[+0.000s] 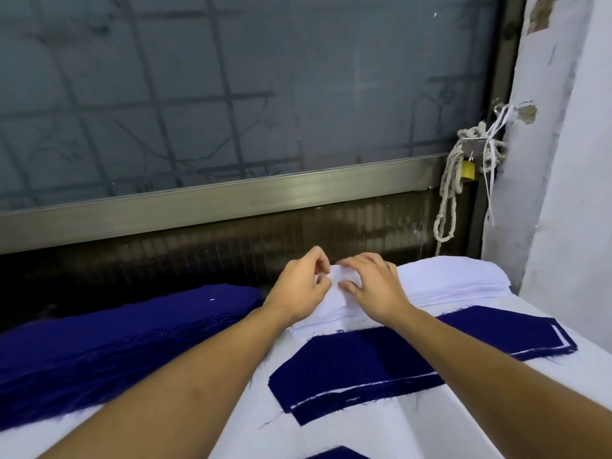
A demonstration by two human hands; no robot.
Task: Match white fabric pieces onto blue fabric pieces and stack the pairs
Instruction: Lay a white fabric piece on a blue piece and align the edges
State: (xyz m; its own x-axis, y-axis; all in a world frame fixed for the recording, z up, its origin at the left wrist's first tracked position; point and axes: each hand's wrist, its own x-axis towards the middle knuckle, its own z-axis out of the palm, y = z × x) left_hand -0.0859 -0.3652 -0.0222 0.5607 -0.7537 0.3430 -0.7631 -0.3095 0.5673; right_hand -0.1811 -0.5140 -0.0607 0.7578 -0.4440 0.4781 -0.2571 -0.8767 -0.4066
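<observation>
**Entry: one white ply being taken off the stack, with hazards noted**

**Location.** The white stack [457, 276] lies at 1 o'clock on the table [496, 412], against the far edge. The blue stack [132, 329] lies at 9 o'clock. The laid pairs [364, 359], blue cloth with a thin white edge showing beneath, lie at the centre, just beside the near side of the white stack. Part of another blue piece [337, 454] shows at 6 o'clock.

**Hands.** Both hands are on the 9 o'clock end of the white stack.
- Left hand [303, 283]: fingers curled in a narrow pinch on the end of the top white piece [334, 276].
- Right hand [371, 283]: lies over the same end with fingers bent. Its fingertips are hidden, so I cannot tell whether it nips a ply or only steadies the pile.

**Step, as judged.** A single white ply is being separated, to go onto a blue piece.

**Hazards.**
1. Double pick. The plies are thin and cling together, so a pinch on the frayed end may lift two.
2. Stack drag. Pulling toward 6 o'clock without holding the pile down could skew it, or slide it onto the laid pairs.
3. Forearm sweep. Both forearms cross above the laid pairs, and a low pass could shift blue off white and spoil the match.
4. Edge loss. The white stack sits at the far rim, and a push toward 12 o'clock could tip plies behind the table.

**Surroundings.** A rope [448, 193] and a padlock [468, 170] hang at 2 o'clock, well apart from the work.
</observation>
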